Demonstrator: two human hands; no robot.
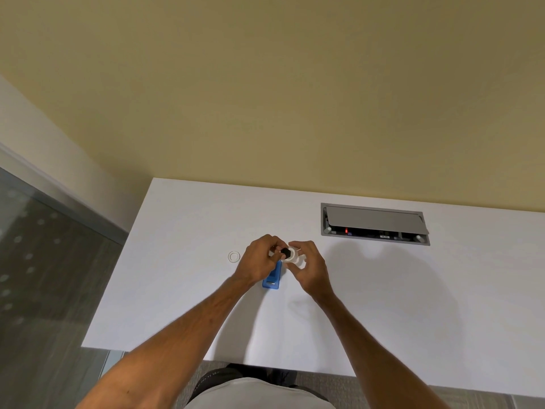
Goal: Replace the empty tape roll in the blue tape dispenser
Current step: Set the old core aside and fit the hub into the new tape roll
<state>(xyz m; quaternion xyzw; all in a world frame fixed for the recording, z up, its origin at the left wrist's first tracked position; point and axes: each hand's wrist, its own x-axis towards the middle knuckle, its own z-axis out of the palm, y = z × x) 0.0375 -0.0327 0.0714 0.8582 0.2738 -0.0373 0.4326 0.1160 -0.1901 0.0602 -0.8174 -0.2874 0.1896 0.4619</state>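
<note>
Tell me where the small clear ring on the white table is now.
In the head view, the clear ring lies flat on the table, just left of the left hand.

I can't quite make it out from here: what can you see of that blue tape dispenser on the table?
The blue tape dispenser looks like glossy plastic, a long narrow body lying flat on the white table. Its near end shows a paler label-like patch. Its far end is hidden beneath the left hand, so whether anything touches it there cannot be told.

Bare forearms, no sleeves; light grey top [259, 394], dark waistband.
</note>
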